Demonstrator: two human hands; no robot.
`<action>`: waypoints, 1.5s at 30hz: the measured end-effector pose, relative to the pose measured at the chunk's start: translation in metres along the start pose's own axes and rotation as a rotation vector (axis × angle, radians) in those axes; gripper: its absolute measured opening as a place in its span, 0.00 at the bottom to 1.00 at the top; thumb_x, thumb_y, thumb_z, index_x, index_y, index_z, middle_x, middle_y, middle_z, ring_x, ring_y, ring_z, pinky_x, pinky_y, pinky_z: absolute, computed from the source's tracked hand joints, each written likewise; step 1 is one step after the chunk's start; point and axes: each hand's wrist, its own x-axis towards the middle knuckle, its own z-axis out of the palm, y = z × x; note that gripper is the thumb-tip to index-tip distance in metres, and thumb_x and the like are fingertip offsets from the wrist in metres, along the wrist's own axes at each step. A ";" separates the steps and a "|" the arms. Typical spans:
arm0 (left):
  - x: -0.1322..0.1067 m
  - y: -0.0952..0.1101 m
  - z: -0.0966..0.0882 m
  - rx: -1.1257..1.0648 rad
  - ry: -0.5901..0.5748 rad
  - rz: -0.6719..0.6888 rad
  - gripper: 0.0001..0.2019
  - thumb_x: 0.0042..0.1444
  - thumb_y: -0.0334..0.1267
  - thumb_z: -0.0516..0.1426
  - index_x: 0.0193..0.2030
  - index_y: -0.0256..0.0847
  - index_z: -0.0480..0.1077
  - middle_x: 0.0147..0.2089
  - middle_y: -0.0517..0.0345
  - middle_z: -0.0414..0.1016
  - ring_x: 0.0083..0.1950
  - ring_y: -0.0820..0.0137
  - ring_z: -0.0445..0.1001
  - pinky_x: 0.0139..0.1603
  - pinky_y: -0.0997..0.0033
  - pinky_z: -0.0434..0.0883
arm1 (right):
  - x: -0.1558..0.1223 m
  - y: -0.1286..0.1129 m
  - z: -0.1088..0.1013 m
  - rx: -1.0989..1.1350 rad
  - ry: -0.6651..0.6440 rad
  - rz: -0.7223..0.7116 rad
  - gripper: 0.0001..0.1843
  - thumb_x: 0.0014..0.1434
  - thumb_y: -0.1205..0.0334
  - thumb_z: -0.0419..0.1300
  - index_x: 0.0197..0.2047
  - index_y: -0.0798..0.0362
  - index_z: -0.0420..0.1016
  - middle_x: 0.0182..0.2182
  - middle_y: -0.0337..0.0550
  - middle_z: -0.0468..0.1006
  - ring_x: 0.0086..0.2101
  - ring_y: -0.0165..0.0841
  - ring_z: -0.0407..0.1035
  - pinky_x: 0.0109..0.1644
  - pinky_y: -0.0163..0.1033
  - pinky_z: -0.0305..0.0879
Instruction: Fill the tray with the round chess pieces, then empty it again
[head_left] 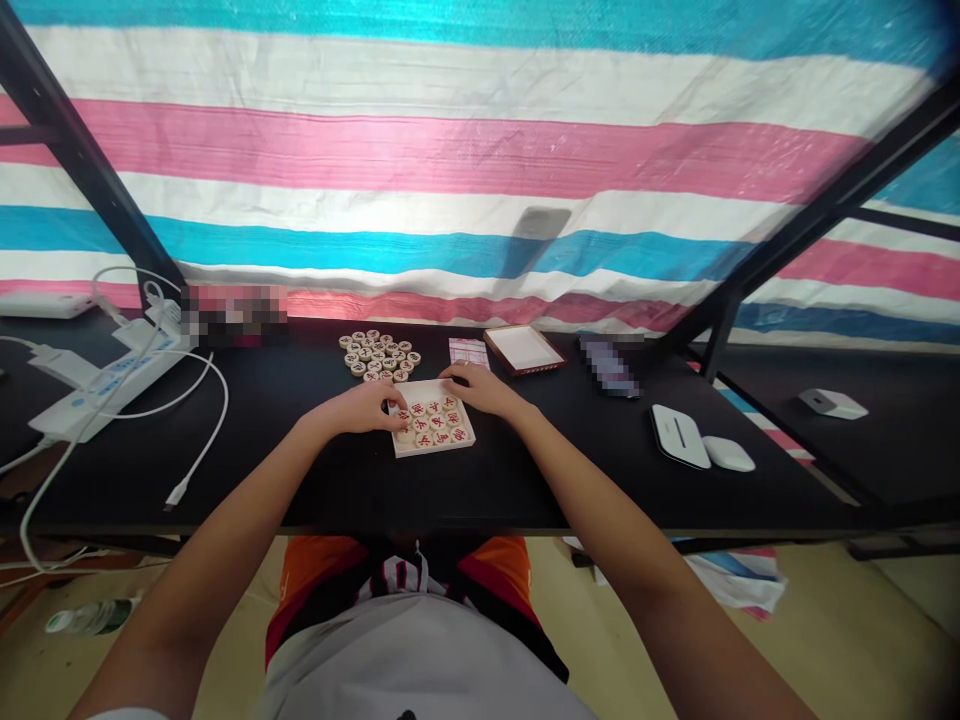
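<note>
Resting on the dark surface (337, 500), the white box (420, 392) holds red-marked game pieces (421, 425). At its ten o'clock, the left hand (364, 407) touches a piece; whether its grip is clenched cannot be told. The right hand (484, 388) meets the rim at one o'clock, grip closure likewise unclear. Black-marked game pieces (380, 357) lie at eleven, a lid (525, 350) at two.

On the bench (315, 500) I see my left hand (364, 408) at red-marked pieces (421, 425) in a white tray (435, 449), perhaps pinching one; my right hand (481, 388) touches its far edge.
</note>
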 end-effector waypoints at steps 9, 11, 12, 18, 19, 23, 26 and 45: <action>-0.001 0.002 0.001 0.107 0.143 0.046 0.15 0.51 0.46 0.57 0.41 0.40 0.75 0.40 0.56 0.71 0.38 0.68 0.70 0.37 0.72 0.64 | -0.001 -0.001 0.000 -0.085 0.098 0.041 0.07 0.57 0.60 0.56 0.37 0.53 0.70 0.27 0.38 0.68 0.29 0.31 0.62 0.35 0.36 0.56; -0.001 0.005 0.001 0.129 0.178 0.045 0.15 0.51 0.46 0.56 0.41 0.40 0.74 0.39 0.56 0.72 0.38 0.68 0.70 0.36 0.72 0.64 | -0.002 -0.005 -0.001 -0.100 0.133 0.055 0.06 0.56 0.60 0.56 0.36 0.52 0.67 0.24 0.36 0.66 0.25 0.30 0.59 0.32 0.35 0.53; -0.002 0.006 0.000 0.138 0.192 0.050 0.14 0.51 0.46 0.56 0.41 0.40 0.74 0.39 0.56 0.72 0.38 0.68 0.70 0.36 0.72 0.64 | -0.003 -0.007 -0.001 -0.111 0.152 0.058 0.06 0.56 0.59 0.56 0.36 0.52 0.66 0.22 0.34 0.65 0.24 0.30 0.58 0.30 0.34 0.51; -0.009 0.008 -0.009 0.128 0.349 0.086 0.13 0.53 0.44 0.55 0.39 0.40 0.74 0.36 0.57 0.71 0.37 0.69 0.70 0.39 0.72 0.65 | -0.007 -0.014 -0.004 -0.147 0.296 0.017 0.08 0.59 0.58 0.52 0.29 0.50 0.60 0.16 0.31 0.58 0.18 0.28 0.53 0.28 0.35 0.51; -0.010 0.007 -0.012 0.120 0.362 0.084 0.13 0.53 0.45 0.55 0.39 0.40 0.74 0.35 0.57 0.71 0.36 0.69 0.69 0.39 0.72 0.65 | -0.008 -0.014 -0.004 -0.142 0.324 -0.005 0.09 0.58 0.58 0.52 0.28 0.50 0.60 0.16 0.31 0.57 0.18 0.28 0.52 0.27 0.34 0.51; -0.017 0.000 -0.025 0.097 0.299 -0.013 0.14 0.51 0.46 0.55 0.36 0.39 0.74 0.31 0.59 0.72 0.32 0.70 0.69 0.34 0.72 0.63 | -0.015 -0.013 -0.007 -0.151 0.457 -0.122 0.15 0.55 0.54 0.54 0.22 0.49 0.55 0.14 0.32 0.55 0.17 0.27 0.51 0.25 0.34 0.52; -0.020 -0.007 -0.030 0.049 0.225 -0.118 0.12 0.49 0.46 0.55 0.32 0.40 0.73 0.29 0.59 0.72 0.30 0.70 0.69 0.30 0.73 0.62 | -0.017 -0.013 -0.008 -0.184 0.512 -0.106 0.19 0.55 0.51 0.54 0.19 0.49 0.54 0.14 0.34 0.56 0.17 0.27 0.53 0.26 0.35 0.54; -0.011 -0.023 -0.018 0.107 0.162 -0.170 0.12 0.55 0.45 0.52 0.40 0.41 0.69 0.32 0.58 0.74 0.31 0.68 0.70 0.30 0.73 0.60 | -0.002 0.003 0.001 -0.099 0.095 0.011 0.10 0.61 0.61 0.53 0.41 0.54 0.74 0.28 0.40 0.75 0.29 0.31 0.67 0.35 0.34 0.58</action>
